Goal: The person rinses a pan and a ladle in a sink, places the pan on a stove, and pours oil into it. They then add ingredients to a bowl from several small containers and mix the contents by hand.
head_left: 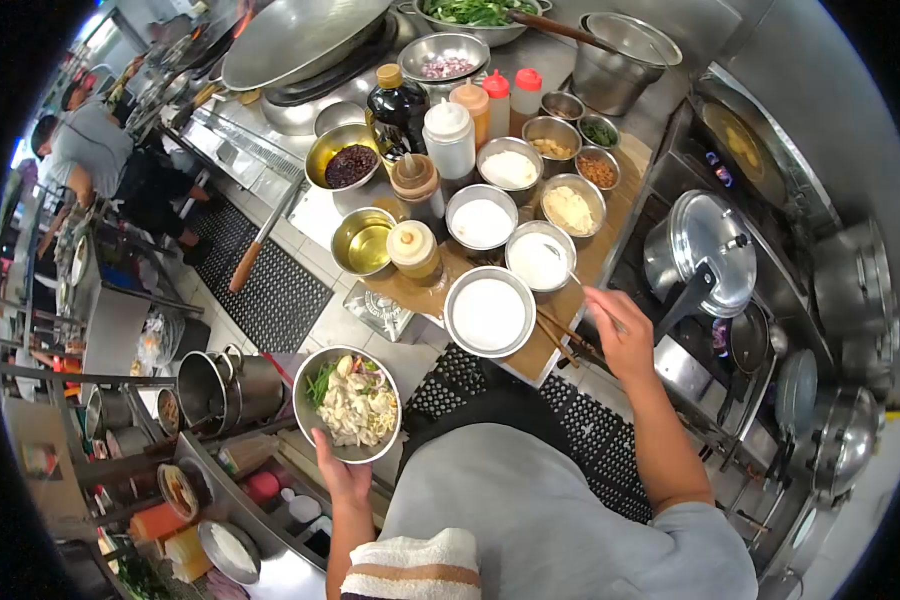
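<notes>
My left hand (341, 472) supports a metal bowl (304, 425) from below and at its rim. Inside the bowl are pale chopped pieces (352, 408), with green and purplish bits near the top. My right hand (622, 335) is closed on the handle of a thin metal spoon (576, 276). The spoon's far end reaches into a small metal bowl of white powder (537, 260); its tip is hard to make out. Just in front of that stands a larger bowl of white powder (490, 312). A squeeze bottle with a cream top (413, 252) sits to the left.
Around these crowd a bowl of yellow oil (364, 243), a bowl of dark beans (350, 167) and several squeeze bottles (450, 138). On the stove at right is a lidded pressure cooker (705, 250), with flames nearby. A large wok (300, 45) stands at the back. Another person (90, 150) bends at far left.
</notes>
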{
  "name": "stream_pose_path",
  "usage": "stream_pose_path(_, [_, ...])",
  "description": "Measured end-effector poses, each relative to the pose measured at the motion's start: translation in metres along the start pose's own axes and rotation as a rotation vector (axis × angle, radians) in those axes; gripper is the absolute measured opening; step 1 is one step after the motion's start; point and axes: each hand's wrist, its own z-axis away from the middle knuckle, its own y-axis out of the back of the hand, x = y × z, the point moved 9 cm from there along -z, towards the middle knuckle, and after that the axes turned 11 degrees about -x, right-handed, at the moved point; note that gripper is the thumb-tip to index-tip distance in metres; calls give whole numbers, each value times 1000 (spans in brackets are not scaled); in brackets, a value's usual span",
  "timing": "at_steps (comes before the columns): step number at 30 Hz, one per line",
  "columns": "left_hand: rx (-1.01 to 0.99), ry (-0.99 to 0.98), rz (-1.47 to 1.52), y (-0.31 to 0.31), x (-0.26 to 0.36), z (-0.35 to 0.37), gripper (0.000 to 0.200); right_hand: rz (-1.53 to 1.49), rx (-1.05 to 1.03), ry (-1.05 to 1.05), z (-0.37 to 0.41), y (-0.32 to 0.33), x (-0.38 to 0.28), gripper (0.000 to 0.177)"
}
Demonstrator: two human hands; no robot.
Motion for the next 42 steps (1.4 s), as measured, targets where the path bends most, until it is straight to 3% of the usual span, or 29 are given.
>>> stream_pose_path(3, [-63, 7, 13, 3, 16, -18, 57, -114, 82, -119, 29, 4, 6, 18])
stream_pose_path(4, [-70, 12, 0, 2, 21, -23, 57, -240, 83, -221, 46, -11, 35, 19])
stream_pose_path(7, [-96, 17, -19, -3, 30, -34, 57, -123, 64, -261, 50, -24, 31, 18])
stream_pose_path(11, [-169, 35, -48, -11, 29, -46, 58, -489, 231, -318, 20, -28, 17, 23])
stream_pose_path(22, [-84, 19, -57, -22, 17, -25, 60, -423, 66, -229, -95, -79, 50, 27])
stream_pose_path(38, [-10, 14, -69, -37, 4, -13, 58, -368, -22, -174, -120, -118, 72, 28])
stream_pose_path(42, [-3, 22, -47, -32, 3, -12, 58, -527, -2, -245, -119, -128, 90, 29])
